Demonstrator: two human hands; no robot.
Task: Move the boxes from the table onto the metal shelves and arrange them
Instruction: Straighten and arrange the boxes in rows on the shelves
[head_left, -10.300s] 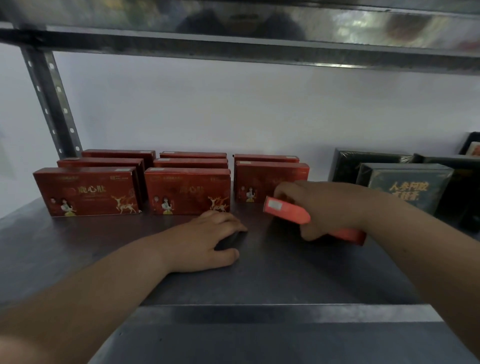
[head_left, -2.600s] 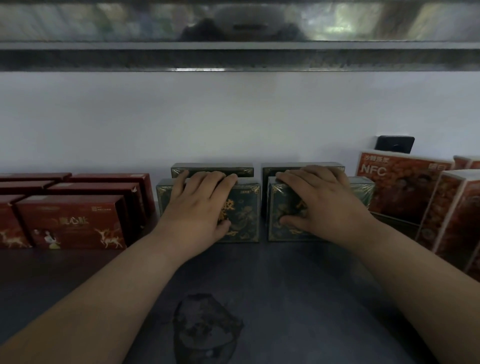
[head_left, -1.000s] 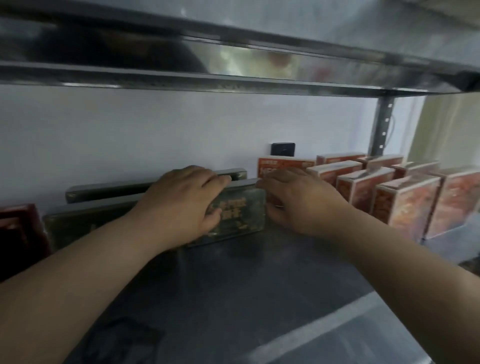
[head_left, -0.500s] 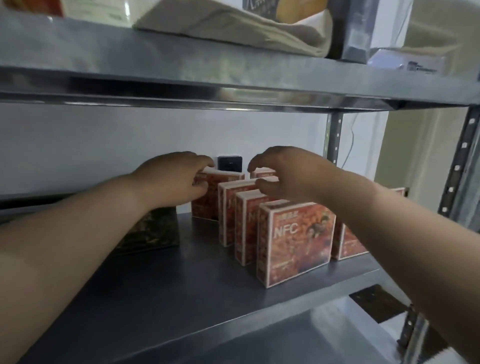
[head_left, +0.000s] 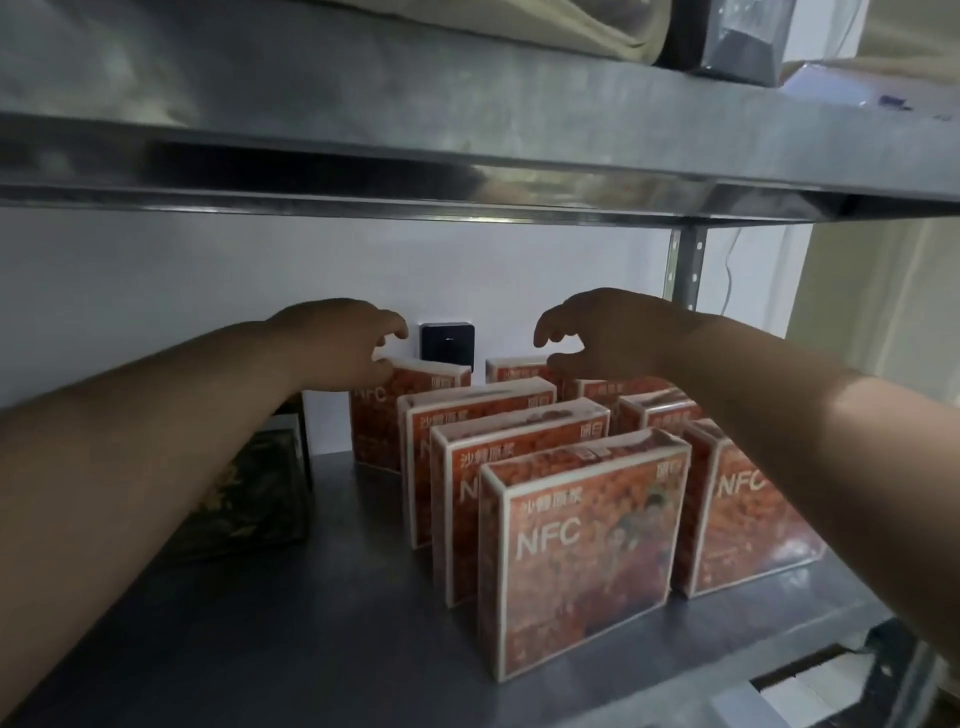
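A dark green box (head_left: 249, 499) stands below and to the left of the left hand (head_left: 337, 340), and no hand is on it now. A second ago both hands were pressed on the green boxes. They have since moved to the right, over to the orange NFC boxes (head_left: 582, 540). I think this means the green boxes are done and the orange ones are next. The left hand has loosely bent fingers. Its thumb touches the top corner of the back box (head_left: 410, 384) in the near row, but I cannot tell if it pinches the box or only rests there. A small black wall plate (head_left: 448, 340) sits on the wall between the two hands. The orange boxes stand up on the metal shelf (head_left: 311, 649) in two rows, one under each hand, running from the hands toward the front edge. The rows look a bit crooked. The right hand (head_left: 613, 332) hangs just over the back box of the other row (head_left: 519, 368), fingers bent like a claw and apart, holding nothing. More orange boxes (head_left: 748, 514) stand below the right arm. A shelf post (head_left: 685, 270) rises just behind the right hand. All the boxes in sight are on the shelf, so what is left here looks like tidying.
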